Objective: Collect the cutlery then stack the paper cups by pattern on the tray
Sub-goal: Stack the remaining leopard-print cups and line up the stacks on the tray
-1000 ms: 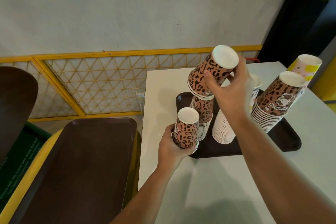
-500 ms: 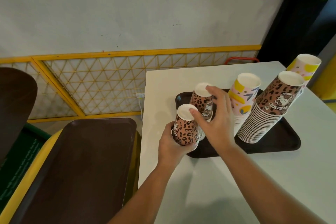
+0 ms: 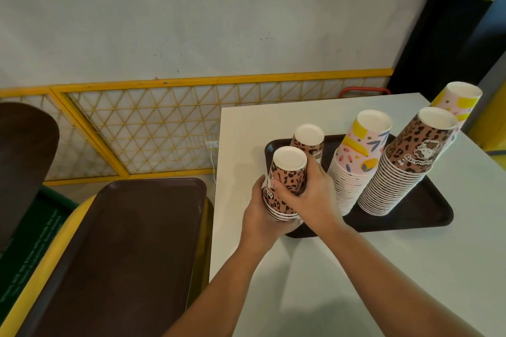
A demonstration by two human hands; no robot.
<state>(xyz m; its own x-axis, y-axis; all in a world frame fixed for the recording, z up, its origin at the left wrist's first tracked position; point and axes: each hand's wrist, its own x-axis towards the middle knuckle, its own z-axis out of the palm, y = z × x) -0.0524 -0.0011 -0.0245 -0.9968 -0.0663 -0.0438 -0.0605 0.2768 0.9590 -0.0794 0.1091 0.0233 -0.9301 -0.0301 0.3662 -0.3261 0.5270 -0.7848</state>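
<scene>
A short stack of upside-down leopard-print cups [image 3: 287, 175] is gripped from the left by my left hand [image 3: 260, 213] and from the right by my right hand [image 3: 315, 194], at the front left corner of the dark tray [image 3: 427, 213]. Behind it on the tray stands another leopard stack [image 3: 308, 141]. To the right rise a tall pink-and-yellow patterned stack [image 3: 358, 156] and a tall leopard stack [image 3: 405, 164]. A further pink-and-yellow stack [image 3: 457, 104] stands behind those. No cutlery is visible.
The white table [image 3: 356, 268] ends at its left edge near my left hand. Left of it lies an empty brown tray [image 3: 123, 241] on a yellow stand. A yellow lattice fence [image 3: 150, 123] and a wall are behind; a black planter [image 3: 443, 35] stands at far right.
My right hand set its leopard cups down on the rear stack on the tray, then came forward and closed on the stack that my left hand holds.
</scene>
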